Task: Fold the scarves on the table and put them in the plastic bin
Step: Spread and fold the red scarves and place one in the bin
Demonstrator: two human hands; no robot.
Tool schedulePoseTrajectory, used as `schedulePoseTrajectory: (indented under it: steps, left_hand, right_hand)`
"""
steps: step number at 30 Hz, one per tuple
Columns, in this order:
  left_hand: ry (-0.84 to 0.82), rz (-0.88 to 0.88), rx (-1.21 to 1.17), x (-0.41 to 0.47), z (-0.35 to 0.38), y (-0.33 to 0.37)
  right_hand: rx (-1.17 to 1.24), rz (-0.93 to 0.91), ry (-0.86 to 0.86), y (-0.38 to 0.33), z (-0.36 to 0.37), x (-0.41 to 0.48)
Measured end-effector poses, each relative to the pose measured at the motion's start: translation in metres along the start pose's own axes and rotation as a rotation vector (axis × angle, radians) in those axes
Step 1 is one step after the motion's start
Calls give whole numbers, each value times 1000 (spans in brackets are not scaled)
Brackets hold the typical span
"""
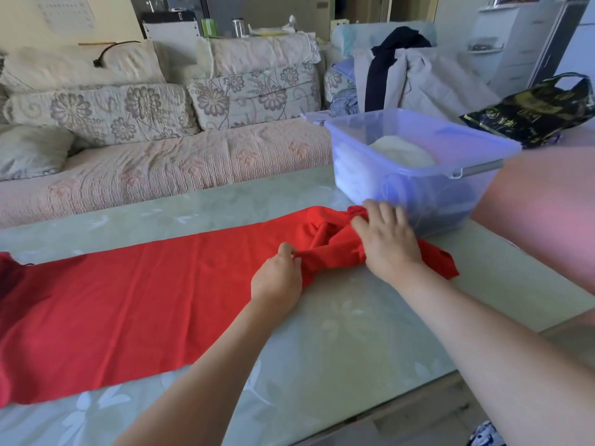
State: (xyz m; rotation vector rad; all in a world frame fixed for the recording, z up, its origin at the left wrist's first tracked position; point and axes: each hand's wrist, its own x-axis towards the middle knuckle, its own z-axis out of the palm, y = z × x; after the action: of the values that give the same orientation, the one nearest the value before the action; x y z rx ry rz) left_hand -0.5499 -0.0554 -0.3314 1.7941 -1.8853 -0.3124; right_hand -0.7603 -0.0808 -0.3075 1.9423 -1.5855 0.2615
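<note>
A red scarf (128,300) lies spread flat along the table (338,349). It runs from the left edge toward the right, and its right end is bunched into folds just in front of the plastic bin (402,194).

The left hand (277,281) sits at the scarf's near edge, where the flat part meets the bunch. Its thumb and fingertips (287,252) are closed in a pinch on a ridge of cloth.

The right hand (389,246) lies on top of the bunched end. Its fingers (383,210) curve down over the far folds beside the bin's near wall, and its thumb presses into the cloth, gripping it. A corner of the scarf sticks out to the right from under this wrist.

The bin stands toward the table's far right and holds a folded white cloth (402,152). A black bag (531,114) lies beyond it, at the far right corner.
</note>
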Motion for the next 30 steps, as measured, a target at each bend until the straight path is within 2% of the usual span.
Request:
schedulePoseTrajectory:
  steps: [2,3,5,7,12,17,22,24,25,27,28,30]
  left_hand:
    - [-32,31,-27,-4,4,0]
    - [-35,63,-44,-7,5,1]
    - [-30,133,0,-12,6,1]
    - [-44,190,116,-16,5,-1]
    - [-111,211,191,-12,3,-3]
    - [-75,233,232,-13,4,0]
    - [84,274,-96,-14,5,2]
    - [13,290,-202,-16,1,7]
    - [-78,290,-232,-18,-2,9]
    - [-269,284,-225,-22,-4,14]
    - [-325,286,-202,-24,-3,15]
    - [-277,358,-170,-24,3,15]
  right_hand:
    - [201,-244,123,-6,-4,-7]
    - [281,-348,101,-9,-5,-11]
    - [379,-439,-67,-17,-5,-18]
    - [365,-406,-175,-20,7,-24]
    - [264,-237,-243,-17,21,-19]
    - [163,-208,-183,-17,28,-9]
    - [273,-202,-118,-15,22,-7]
    - [376,-172,-101,-6,1,-7]
    - [419,-156,-115,0,-11,-6]
    - [401,-160,-255,10,-37,-6]
    - [334,-162,-395,14,-48,-7]
    - [219,-150,-719,19,-62,-11]
